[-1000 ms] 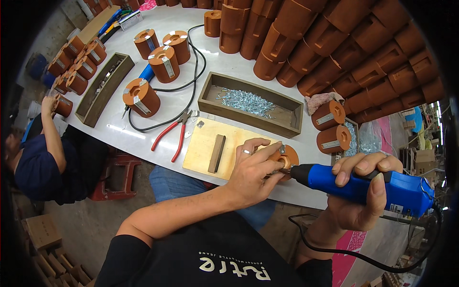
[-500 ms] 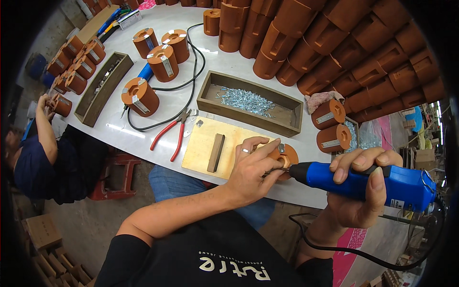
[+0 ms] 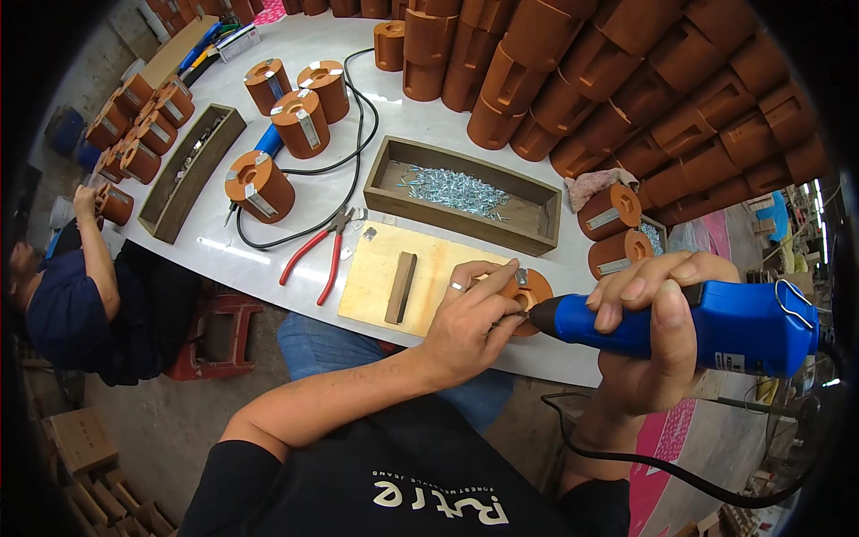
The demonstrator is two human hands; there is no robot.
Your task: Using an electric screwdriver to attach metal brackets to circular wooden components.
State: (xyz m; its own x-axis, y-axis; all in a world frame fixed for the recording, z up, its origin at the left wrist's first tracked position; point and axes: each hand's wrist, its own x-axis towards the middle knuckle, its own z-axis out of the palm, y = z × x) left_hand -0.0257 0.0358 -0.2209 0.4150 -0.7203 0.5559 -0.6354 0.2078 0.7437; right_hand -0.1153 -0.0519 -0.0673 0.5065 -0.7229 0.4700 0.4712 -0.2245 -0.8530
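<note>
A round brown block [image 3: 540, 288] sits on the near side of the tabletop [image 3: 259, 268], right by the fingers of the left hand [image 3: 470, 322]. Those fingers bend over the left side of the block, and part of its top, with a hole in it, peeks out past them. The thumb and pointing finger come close together next to the black tip of a blue power driver [image 3: 707, 327], but I cannot tell if they pinch some small thing there. The fingers of the right hand [image 3: 658, 313] wrap tight around the driver, with the thumb up along its near side. Behind the block is a long wooden tray [image 3: 456, 223] with a pile of shiny little screws [image 3: 456, 190] in it. Far to the left, another wooden tray [image 3: 207, 179] has small metal bits [image 3: 191, 154] inside. The left arm reaches across from the lower left with the back of the hand facing up. The right arm comes up from below, and the driver lies on its side, pointing left at the block. A dark wood stick [image 3: 402, 288] lies on a pale board [image 3: 362, 286] left of the left hand, and red-handled pliers [image 3: 304, 255] lie just beyond the board.
</note>
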